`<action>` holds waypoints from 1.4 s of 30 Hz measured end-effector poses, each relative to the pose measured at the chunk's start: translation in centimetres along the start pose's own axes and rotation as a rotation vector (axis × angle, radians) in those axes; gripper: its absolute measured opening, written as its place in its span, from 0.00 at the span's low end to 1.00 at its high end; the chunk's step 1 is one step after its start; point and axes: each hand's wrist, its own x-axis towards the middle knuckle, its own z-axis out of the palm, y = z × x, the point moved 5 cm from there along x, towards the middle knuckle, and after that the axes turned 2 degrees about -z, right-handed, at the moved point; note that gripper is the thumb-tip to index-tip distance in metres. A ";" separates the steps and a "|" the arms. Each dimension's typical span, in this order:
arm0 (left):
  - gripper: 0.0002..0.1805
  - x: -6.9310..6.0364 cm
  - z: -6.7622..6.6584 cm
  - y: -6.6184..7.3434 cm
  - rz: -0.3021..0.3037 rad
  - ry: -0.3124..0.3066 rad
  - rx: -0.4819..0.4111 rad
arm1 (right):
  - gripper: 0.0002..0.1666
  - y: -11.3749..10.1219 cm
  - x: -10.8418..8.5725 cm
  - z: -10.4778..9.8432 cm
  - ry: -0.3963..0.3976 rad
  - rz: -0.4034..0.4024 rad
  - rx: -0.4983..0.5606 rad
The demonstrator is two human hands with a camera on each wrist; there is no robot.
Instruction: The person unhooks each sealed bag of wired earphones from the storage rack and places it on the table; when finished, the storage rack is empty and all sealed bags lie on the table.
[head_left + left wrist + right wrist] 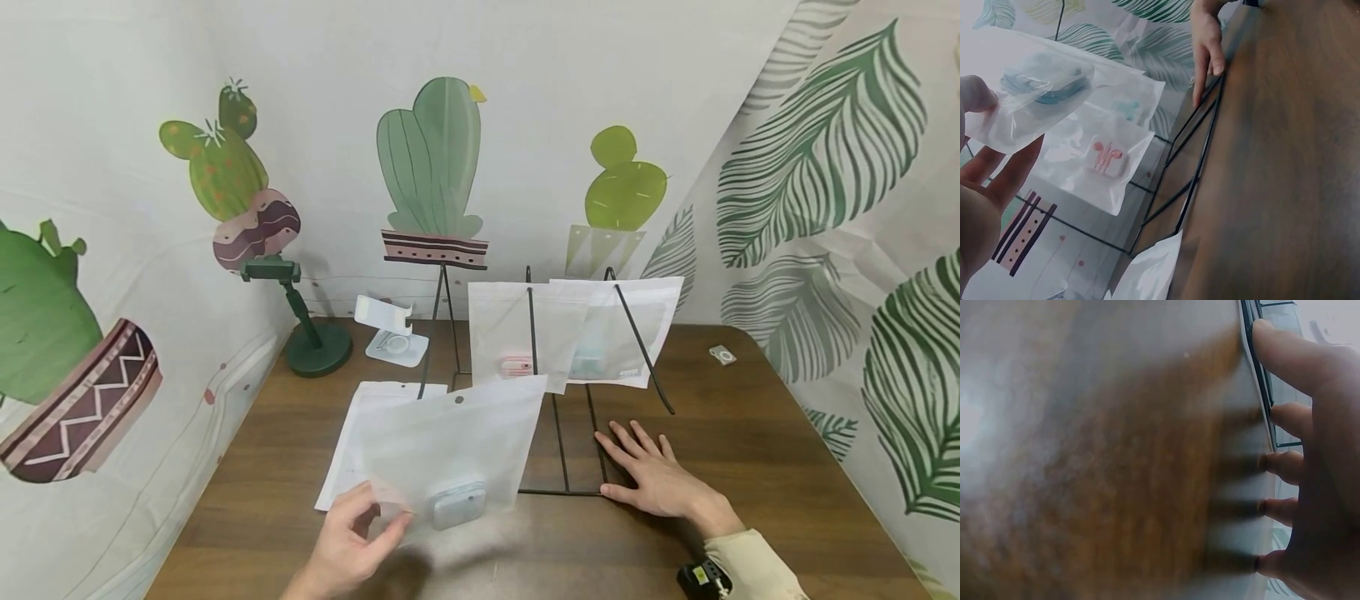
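A translucent white bag with a pale blue case inside is pinched at its lower left corner by my left hand. Its top, with a round hole, leans near the left prong of the black wire rack. My right hand lies on the table with fingers spread, touching the rack's right base corner. On the rack's other prongs hang a bag with a red-marked item, also visible in the left wrist view as a bag, and a bag with a teal item.
Flat white bags lie at the rack's left. Behind them stand a dark green stand and a white folding phone holder. A small white object lies at the table's back right. A patterned cloth hangs behind.
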 end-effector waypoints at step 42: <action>0.26 -2.1 -12.0 2.1 -0.239 0.124 0.004 | 0.48 0.1 0.0 0.0 -0.014 0.004 0.024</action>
